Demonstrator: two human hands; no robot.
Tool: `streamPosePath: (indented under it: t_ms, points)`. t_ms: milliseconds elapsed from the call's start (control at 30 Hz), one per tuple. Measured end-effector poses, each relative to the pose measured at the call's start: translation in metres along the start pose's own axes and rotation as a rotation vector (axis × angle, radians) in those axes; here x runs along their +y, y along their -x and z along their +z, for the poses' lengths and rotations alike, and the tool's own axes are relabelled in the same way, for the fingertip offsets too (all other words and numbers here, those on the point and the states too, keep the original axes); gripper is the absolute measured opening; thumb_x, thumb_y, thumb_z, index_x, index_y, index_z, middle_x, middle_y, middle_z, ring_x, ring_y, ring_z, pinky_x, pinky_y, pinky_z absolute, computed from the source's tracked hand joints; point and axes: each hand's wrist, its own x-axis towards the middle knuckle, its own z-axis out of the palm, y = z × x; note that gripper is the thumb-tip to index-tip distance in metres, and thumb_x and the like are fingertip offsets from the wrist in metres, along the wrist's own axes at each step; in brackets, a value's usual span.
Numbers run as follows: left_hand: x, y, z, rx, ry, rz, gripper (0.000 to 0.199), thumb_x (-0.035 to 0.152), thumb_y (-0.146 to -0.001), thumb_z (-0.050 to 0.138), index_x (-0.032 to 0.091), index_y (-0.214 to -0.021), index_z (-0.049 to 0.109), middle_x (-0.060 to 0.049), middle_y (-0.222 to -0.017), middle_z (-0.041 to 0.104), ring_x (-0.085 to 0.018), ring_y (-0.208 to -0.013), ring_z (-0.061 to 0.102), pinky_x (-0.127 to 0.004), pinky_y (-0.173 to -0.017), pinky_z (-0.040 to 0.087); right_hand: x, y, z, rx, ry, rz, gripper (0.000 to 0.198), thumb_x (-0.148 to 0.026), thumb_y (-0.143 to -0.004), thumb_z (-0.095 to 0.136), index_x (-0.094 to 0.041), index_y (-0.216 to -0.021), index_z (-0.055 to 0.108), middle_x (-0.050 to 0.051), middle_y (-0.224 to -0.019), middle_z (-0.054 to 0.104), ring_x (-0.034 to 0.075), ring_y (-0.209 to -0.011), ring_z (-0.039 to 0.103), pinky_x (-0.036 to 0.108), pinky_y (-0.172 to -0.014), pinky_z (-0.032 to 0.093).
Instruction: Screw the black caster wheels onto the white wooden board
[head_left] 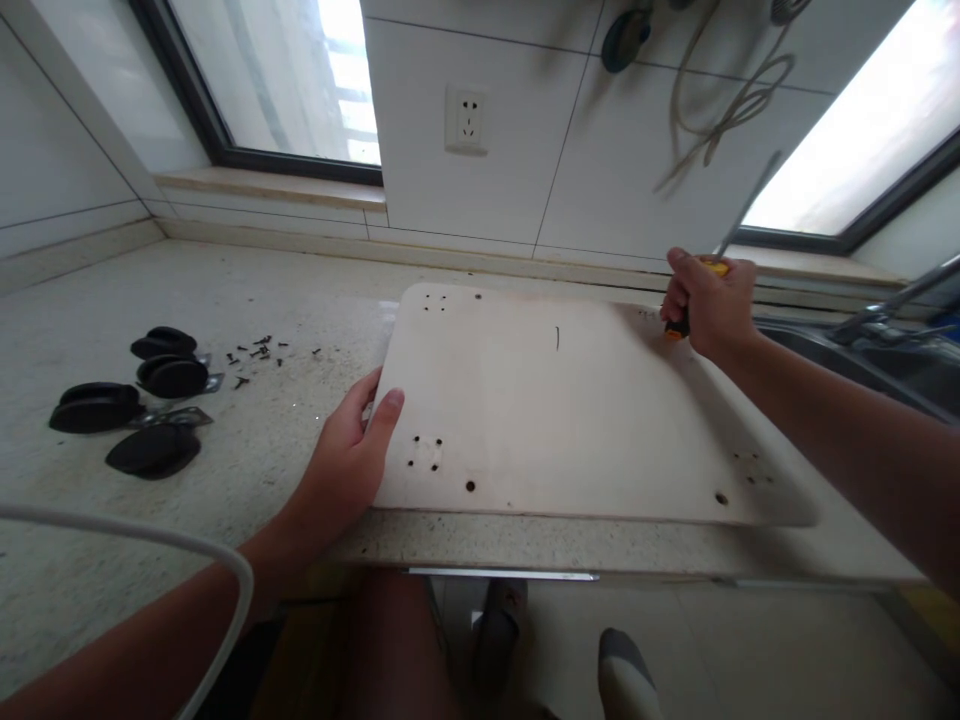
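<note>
A pale board [585, 410] with rounded corners lies flat on the speckled countertop [247, 270], its front edge near the counter's edge. Groups of small screw holes mark its corners, and a short dark line is drawn near its far middle. My left hand [356, 440] grips the board's left edge, thumb on top. Above the far right corner, my right hand [712, 300] is closed around the yellow and black handle of a screwdriver [750, 200], whose shaft points up and away. Black caster wheels [154, 450] with metal plates and several loose screws [259, 350] lie left of the board.
A sink [885, 360] with a metal faucet [892, 300] is at the right. The tiled wall behind has a socket [466, 120] and a hanging coiled cord [739, 105]. A white cable [150, 530] crosses the lower left, in front of my left forearm.
</note>
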Motion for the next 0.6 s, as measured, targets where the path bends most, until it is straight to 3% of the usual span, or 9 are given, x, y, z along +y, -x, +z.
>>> streamPosePath:
  t_ms: [133,333,467,600]
  points:
    - [0.000,0.000,-0.001,-0.002,-0.026,0.000,0.065,0.062,-0.109,0.055,0.017,-0.152,0.073,-0.014,-0.152,0.079,-0.038,-0.149,0.069,-0.049,-0.124,0.061,0.000,-0.001,0.000,0.047,-0.032,0.016,0.056,-0.041,-0.107,0.076,-0.022,-0.072,0.037,-0.013,-0.052,0.035,0.003,-0.043,0.033,0.018,-0.048,0.035]
    - [0.000,0.000,0.000,0.041,-0.048,-0.020,0.064,0.061,-0.108,0.054,0.017,-0.149,0.075,-0.013,-0.150,0.080,-0.041,-0.154,0.065,-0.051,-0.124,0.061,0.004,-0.002,0.004,0.001,0.036,-0.048,0.051,-0.032,-0.102,0.077,-0.025,-0.069,0.039,-0.010,-0.051,0.037,0.006,-0.041,0.034,0.027,-0.045,0.032]
    - [0.001,0.000,0.000,0.028,-0.058,-0.007,0.063,0.061,-0.110,0.054,0.016,-0.148,0.075,-0.014,-0.148,0.080,-0.040,-0.152,0.066,-0.052,-0.126,0.060,0.008,0.007,0.005,-0.099,0.205,-0.142,0.050,-0.038,-0.103,0.077,-0.025,-0.066,0.047,-0.006,-0.050,0.043,0.009,-0.044,0.038,0.031,-0.050,0.030]
    - [0.001,0.000,-0.001,0.030,-0.044,0.015,0.064,0.061,-0.110,0.054,0.016,-0.150,0.075,-0.014,-0.148,0.081,-0.038,-0.149,0.069,-0.050,-0.126,0.060,0.006,0.018,0.002,-0.301,0.463,-0.254,0.052,-0.047,-0.096,0.088,-0.019,-0.064,0.057,-0.003,-0.056,0.048,0.008,-0.058,0.038,0.028,-0.061,0.028]
